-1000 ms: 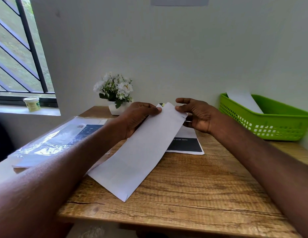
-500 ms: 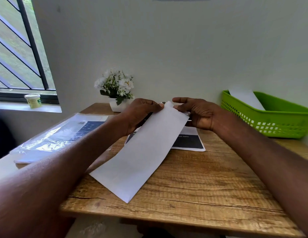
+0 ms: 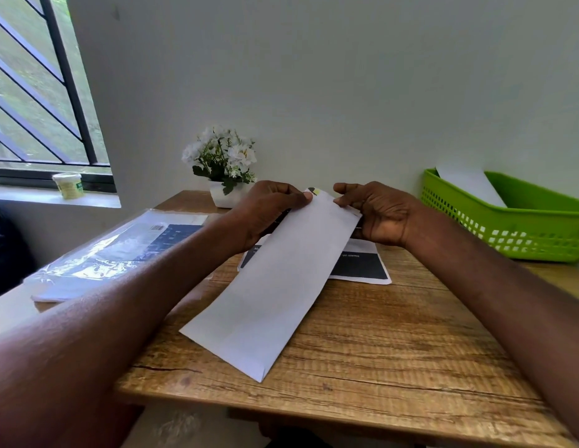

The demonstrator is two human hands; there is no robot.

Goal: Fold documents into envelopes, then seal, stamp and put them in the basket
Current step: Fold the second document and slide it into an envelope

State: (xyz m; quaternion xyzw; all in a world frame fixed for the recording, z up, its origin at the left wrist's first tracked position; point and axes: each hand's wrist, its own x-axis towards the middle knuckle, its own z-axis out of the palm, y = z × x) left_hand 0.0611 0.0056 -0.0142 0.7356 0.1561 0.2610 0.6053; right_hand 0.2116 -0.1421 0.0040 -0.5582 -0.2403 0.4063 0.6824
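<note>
We see both hands — left, right — pinching the envelope's far end; each grip hides the sheet beneath.

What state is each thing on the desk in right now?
Envelope: pinched at its far end by both hands, near corner on the table.
Left hand: pinches the envelope's far left corner.
Right hand: pinches the far right corner.
Document: flat on the table, partly under the envelope.
Basket: upright, holds one white envelope.
Plastic packet: lies flat at the left.
Flower pot: upright.
</note>
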